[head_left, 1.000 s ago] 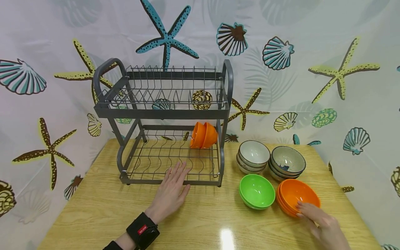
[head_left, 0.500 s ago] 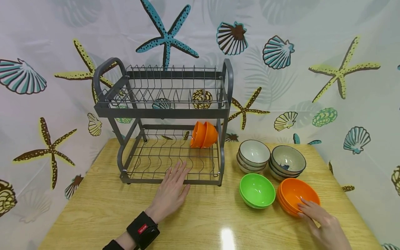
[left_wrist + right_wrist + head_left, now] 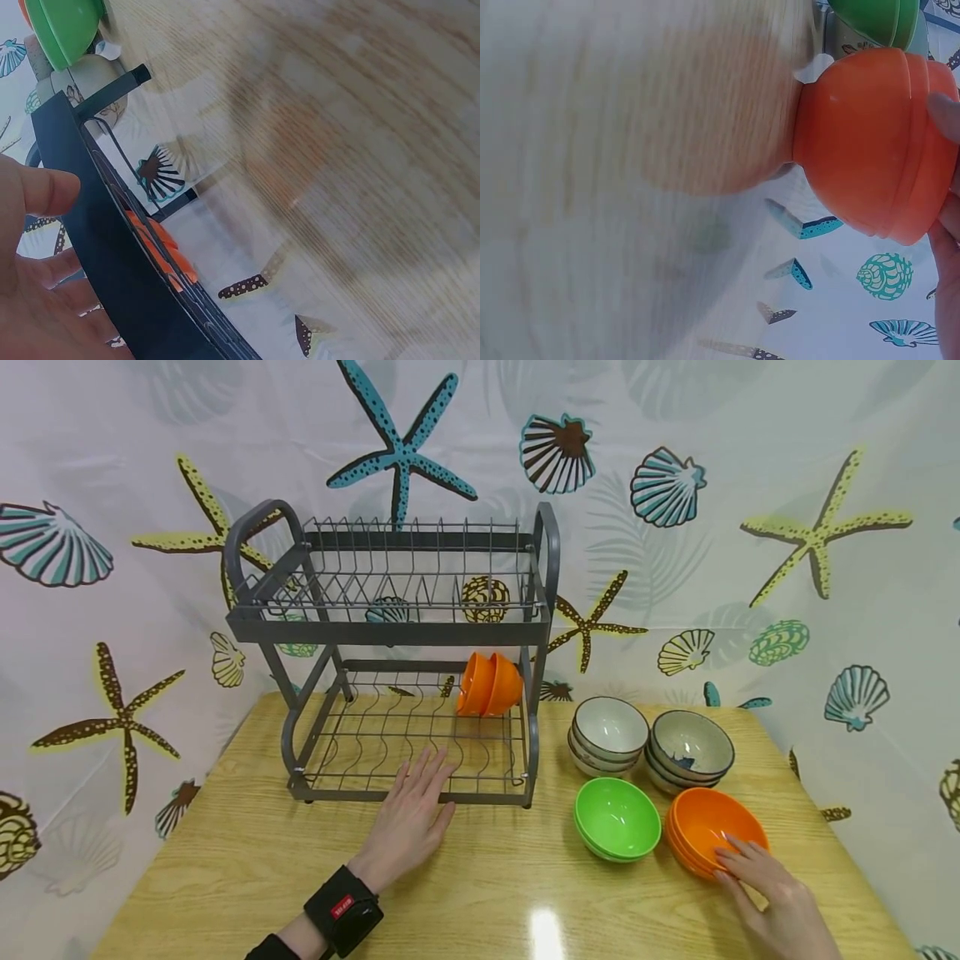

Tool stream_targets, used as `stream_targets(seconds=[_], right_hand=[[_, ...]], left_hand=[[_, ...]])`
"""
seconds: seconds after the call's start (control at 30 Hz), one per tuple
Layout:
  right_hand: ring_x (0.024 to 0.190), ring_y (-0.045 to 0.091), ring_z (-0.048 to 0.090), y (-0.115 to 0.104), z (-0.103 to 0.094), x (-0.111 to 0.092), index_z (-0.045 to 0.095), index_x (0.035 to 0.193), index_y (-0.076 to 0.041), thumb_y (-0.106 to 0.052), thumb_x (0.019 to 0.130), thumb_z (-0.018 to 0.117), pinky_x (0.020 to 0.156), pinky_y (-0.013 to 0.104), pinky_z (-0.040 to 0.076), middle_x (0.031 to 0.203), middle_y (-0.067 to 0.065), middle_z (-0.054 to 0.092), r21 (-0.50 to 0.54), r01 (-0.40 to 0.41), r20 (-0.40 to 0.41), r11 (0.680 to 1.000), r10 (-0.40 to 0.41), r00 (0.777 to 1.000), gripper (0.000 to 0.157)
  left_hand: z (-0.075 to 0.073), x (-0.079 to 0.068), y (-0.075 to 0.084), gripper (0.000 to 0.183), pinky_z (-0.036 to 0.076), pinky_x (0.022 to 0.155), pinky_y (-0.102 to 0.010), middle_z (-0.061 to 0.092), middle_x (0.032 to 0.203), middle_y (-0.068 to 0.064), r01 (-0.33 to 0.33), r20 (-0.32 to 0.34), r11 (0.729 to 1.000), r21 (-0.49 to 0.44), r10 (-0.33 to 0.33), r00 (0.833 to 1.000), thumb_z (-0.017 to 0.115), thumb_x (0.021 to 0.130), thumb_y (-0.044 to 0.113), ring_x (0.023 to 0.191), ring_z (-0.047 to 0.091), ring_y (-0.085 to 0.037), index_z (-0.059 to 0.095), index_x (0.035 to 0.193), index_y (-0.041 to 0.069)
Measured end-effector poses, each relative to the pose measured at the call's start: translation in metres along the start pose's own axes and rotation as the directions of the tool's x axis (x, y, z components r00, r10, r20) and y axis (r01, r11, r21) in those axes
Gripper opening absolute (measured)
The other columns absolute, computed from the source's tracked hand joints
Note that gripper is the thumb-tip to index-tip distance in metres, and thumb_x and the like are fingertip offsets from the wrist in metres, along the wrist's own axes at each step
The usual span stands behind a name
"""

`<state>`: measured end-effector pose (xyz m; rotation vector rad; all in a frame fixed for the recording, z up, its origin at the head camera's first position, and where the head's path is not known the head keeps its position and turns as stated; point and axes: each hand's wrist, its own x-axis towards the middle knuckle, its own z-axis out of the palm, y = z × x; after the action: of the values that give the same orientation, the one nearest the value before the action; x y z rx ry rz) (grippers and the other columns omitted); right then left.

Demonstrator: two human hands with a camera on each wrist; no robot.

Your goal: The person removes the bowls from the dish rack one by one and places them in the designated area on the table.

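Observation:
At the right of the head view, my right hand [image 3: 780, 897] pinches the near rim of the top orange bowl [image 3: 708, 822], fingers inside and thumb outside. That bowl sits nested in a stack on the table; the right wrist view shows the orange stack [image 3: 862, 142] from the side, thumb [image 3: 945, 116] near the rim. My left hand [image 3: 408, 822] lies with straight fingers at the front rail of the lower tier of a dark dish rack [image 3: 390, 632]. Two orange bowls [image 3: 489, 685] stand on edge at the right of that tier.
Green bowls [image 3: 617, 818] are stacked left of the orange ones. Behind them stand a stack of white bowls [image 3: 610, 727] and a stack of greyish bowls [image 3: 692, 745] with dark rims. A sea-patterned cloth [image 3: 675, 577] hangs behind the wooden table [image 3: 480, 893].
My right hand has moved slightly in over the orange bowl, and its fingers have settled on the rim. The left hand stays in place.

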<state>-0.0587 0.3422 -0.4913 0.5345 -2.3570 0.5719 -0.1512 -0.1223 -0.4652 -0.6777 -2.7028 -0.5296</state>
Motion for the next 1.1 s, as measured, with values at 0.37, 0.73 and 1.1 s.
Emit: stream_targets(seconds=[0.37, 0.73, 1.1], right_hand=[[0.155, 0.002, 0.019, -0.012, 0.000, 0.002, 0.064, 0.134, -0.003, -0.008, 0.076, 0.085, 0.127, 0.015, 0.006, 0.156, 0.000, 0.045, 0.028, -0.071, 0.034, 0.997, 0.070, 0.997, 0.062], [0.157, 0.011, 0.018, -0.030, 0.009, 0.016, 0.062, 0.134, 0.002, -0.019, 0.085, 0.080, 0.129, 0.020, 0.006, 0.157, 0.017, 0.044, 0.082, -0.062, -0.004, 0.995, 0.062, 0.998, 0.056], [0.157, 0.006, 0.014, -0.054, 0.021, 0.030, 0.059, 0.138, -0.003, -0.010, 0.078, 0.083, 0.128, 0.016, 0.002, 0.160, 0.013, 0.041, 0.074, -0.096, 0.054, 0.993, 0.093, 0.994, 0.065]], left_hand=[[-0.003, 0.003, -0.002, 0.052, 0.026, 0.125, -0.058, 0.045, 0.157, -0.017, 0.050, 0.012, 0.998, -0.034, -0.050, 0.999, 0.064, 0.098, 0.022, 0.149, 0.036, -0.040, 0.050, 0.145, 0.005], [-0.011, 0.007, -0.003, 0.057, 0.023, 0.124, -0.063, 0.048, 0.153, -0.022, 0.096, 0.028, 0.988, -0.122, -0.093, 0.995, 0.067, 0.097, 0.022, 0.148, 0.037, -0.043, 0.047, 0.146, 0.002], [-0.021, 0.023, -0.006, 0.061, 0.016, 0.125, -0.064, 0.048, 0.152, -0.022, 0.129, 0.181, 0.972, -0.195, -0.093, 0.979, 0.063, 0.099, 0.035, 0.148, 0.034, -0.044, 0.045, 0.149, 0.004]])
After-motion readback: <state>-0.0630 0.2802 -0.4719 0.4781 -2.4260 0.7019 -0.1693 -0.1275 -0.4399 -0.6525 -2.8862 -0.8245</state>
